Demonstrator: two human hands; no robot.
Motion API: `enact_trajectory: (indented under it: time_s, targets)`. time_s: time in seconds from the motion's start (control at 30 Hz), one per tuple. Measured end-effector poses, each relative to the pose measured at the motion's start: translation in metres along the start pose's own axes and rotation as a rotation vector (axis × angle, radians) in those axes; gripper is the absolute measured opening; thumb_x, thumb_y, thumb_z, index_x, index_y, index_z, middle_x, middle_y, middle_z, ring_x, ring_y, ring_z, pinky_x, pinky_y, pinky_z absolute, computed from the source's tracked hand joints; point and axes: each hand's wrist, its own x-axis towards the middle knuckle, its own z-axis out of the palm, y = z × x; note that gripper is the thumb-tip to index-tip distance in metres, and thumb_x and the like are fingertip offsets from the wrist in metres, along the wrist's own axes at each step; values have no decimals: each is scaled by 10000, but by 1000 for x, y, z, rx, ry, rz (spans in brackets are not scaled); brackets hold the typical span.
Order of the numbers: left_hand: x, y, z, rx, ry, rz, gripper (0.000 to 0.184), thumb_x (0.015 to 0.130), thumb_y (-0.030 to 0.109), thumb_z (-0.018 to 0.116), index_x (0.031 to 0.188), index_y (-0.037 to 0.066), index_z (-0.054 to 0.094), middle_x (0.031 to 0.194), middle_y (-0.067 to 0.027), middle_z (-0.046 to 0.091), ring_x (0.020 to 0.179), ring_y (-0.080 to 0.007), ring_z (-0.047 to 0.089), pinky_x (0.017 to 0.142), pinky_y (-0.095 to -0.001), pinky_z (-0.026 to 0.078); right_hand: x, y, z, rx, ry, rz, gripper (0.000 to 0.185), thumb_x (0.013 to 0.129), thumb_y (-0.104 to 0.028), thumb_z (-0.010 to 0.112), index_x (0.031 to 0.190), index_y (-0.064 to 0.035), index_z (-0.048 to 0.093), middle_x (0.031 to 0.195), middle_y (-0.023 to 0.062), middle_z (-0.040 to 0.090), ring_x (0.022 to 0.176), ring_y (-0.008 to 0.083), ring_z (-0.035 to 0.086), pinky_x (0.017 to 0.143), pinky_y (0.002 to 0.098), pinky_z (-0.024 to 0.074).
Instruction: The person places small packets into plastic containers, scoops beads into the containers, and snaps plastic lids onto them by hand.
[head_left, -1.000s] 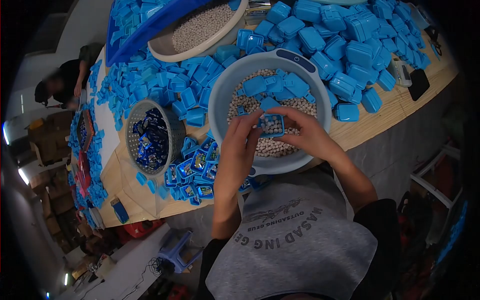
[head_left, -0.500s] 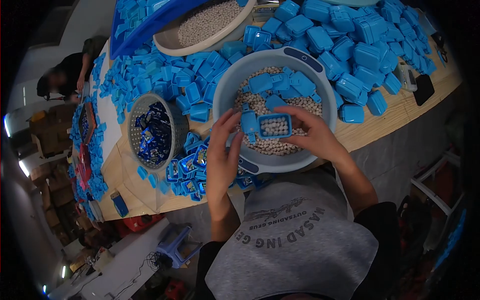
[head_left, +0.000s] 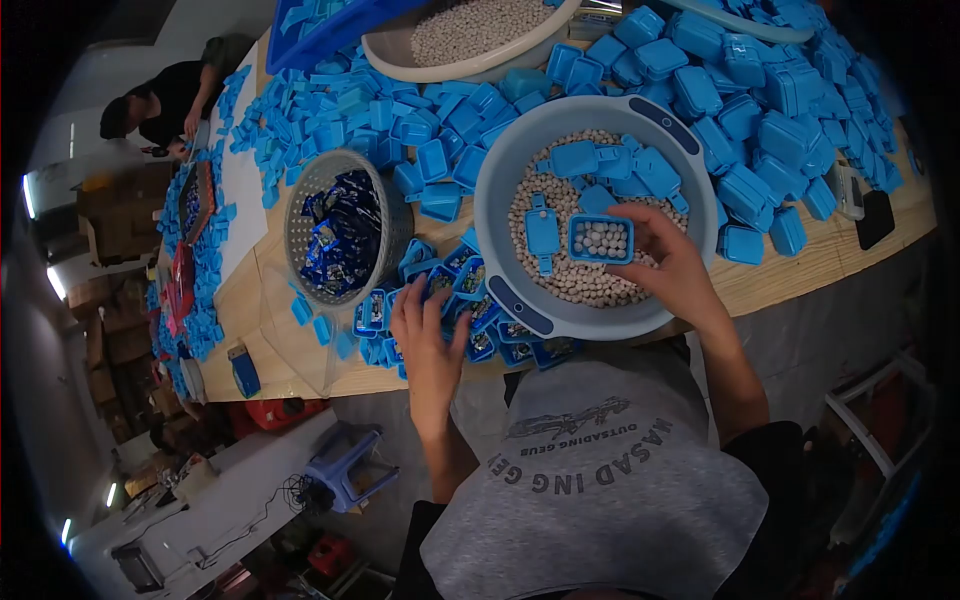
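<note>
My right hand (head_left: 672, 262) grips a small blue box (head_left: 601, 222) by its right end, above the grey-blue basin (head_left: 494, 205). Pale round beads fill that box. Below it, more beads (head_left: 595, 285) lie in the basin, with several flat blue lids on them. One blue lid (head_left: 542, 232) with clips lies just left of the held box. My left hand (head_left: 430, 335), fingers spread, is over small blue boxes holding shiny printed packets (head_left: 482, 347); whether its fingertips touch one cannot be made out.
A perforated basket (head_left: 398, 225) of dark blue packets stands left of the basin. Loose blue boxes (head_left: 790, 135) heap up behind and to the right. A cream tub (head_left: 480, 70) of beads sits at the back, and a phone (head_left: 875, 220) lies right. Another person (head_left: 165, 105) works far left.
My left hand has left the blue lid and moved left and down to the packet-filled boxes. My right hand still holds the bead-filled box. The view has shifted.
</note>
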Motion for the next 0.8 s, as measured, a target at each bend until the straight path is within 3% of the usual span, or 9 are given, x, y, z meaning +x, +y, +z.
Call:
enact_trajectory:
  time_s: [0.23, 0.37, 0.47, 0.5, 0.67, 0.8]
  targets:
    - [10, 4, 20, 74, 20, 79, 267, 713, 164, 691, 926, 65, 565, 1077, -111, 519, 1031, -291, 451, 877, -424, 305, -2, 0, 0, 67, -10, -9, 533, 704, 4, 681, 1190, -64, 473, 1089, 62, 547, 963, 161, 567, 827, 284, 464]
    - [7, 9, 9, -227, 121, -109, 153, 771, 38, 626, 902, 33, 545, 1138, -168, 493, 1045, -329, 461, 882, -410, 347, -4, -9, -3, -53, -32, -58, 539, 708, 8, 668, 1203, -86, 475, 1132, 73, 519, 910, 145, 561, 792, 290, 464]
    - [11, 18, -5, -430, 220, -128, 157, 810, 20, 569, 960, 26, 523, 1181, -185, 457, 1131, -316, 430, 929, -400, 348, -4, -15, -5, -98, -131, -19, 558, 713, 10, 653, 1225, -108, 465, 1153, 62, 509, 873, 142, 553, 780, 283, 457]
    - [10, 14, 1, -559, 205, -97, 226, 808, -1, 556, 1027, 37, 516, 1237, -172, 418, 1146, -296, 421, 951, -384, 330, -3, -13, -5, -80, -164, -26, 563, 714, 9, 652, 1230, -110, 462, 1155, 61, 509, 867, 143, 553, 781, 282, 456]
    - [21, 61, 8, -714, 38, 208, 275, 814, -24, 510, 1074, 54, 554, 1257, -163, 404, 1170, -298, 398, 961, -395, 317, -4, -1, 0, 118, -196, -16, 544, 736, 4, 648, 1230, -62, 429, 1139, 81, 518, 961, 167, 571, 797, 299, 466]
    - [27, 73, 25, -912, 52, 186, 258, 822, -8, 494, 1050, 65, 588, 1250, -179, 403, 1178, -320, 391, 963, -417, 312, -2, -3, -6, 164, -251, 7, 533, 738, -1, 651, 1220, -57, 431, 1060, 89, 566, 953, 163, 579, 779, 292, 471]
